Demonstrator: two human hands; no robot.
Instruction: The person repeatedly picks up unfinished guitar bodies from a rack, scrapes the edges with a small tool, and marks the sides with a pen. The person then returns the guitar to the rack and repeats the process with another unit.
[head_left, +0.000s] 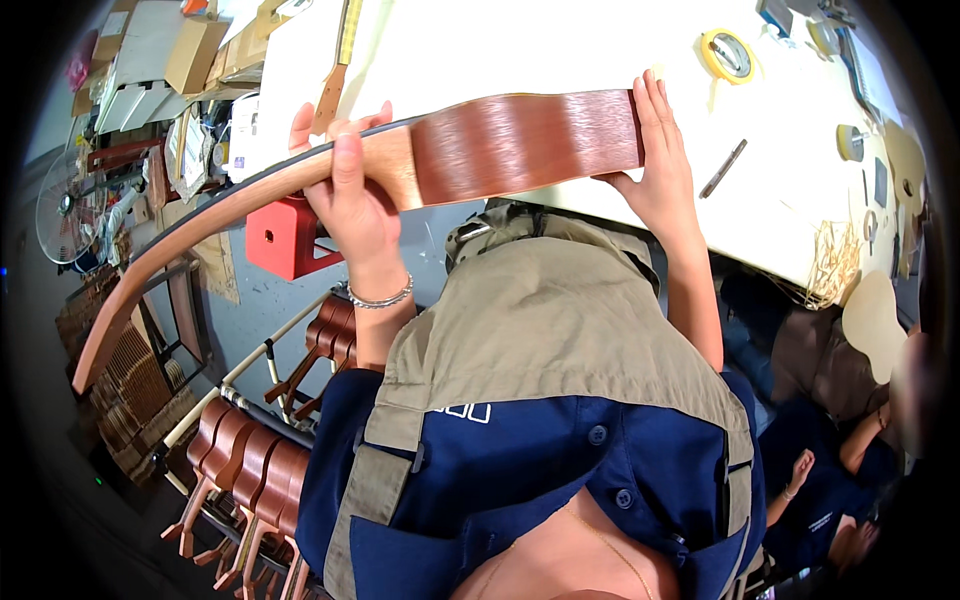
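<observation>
A ukulele (525, 147) of reddish-brown wood is held up on its edge across my front, over the near edge of the white table. Its paler neck (215, 205) stretches far out to the left and downward. My left hand (350, 190) is closed round the neck by the heel, with the thumb on the near side and the fingers behind. At the other end my right hand (660, 150) presses against the bottom of the body, fingers straight along it and thumb on the near edge. The ukulele's front and back faces are turned away from view.
On the white table (560, 45) lie a yellow tape roll (727, 56), a dark pen (723, 168) and another instrument's neck (332, 90). A red stool (285, 240) stands below. Racked brown instrument bodies (250, 450) are at lower left; a co-worker (830, 490) sits at right.
</observation>
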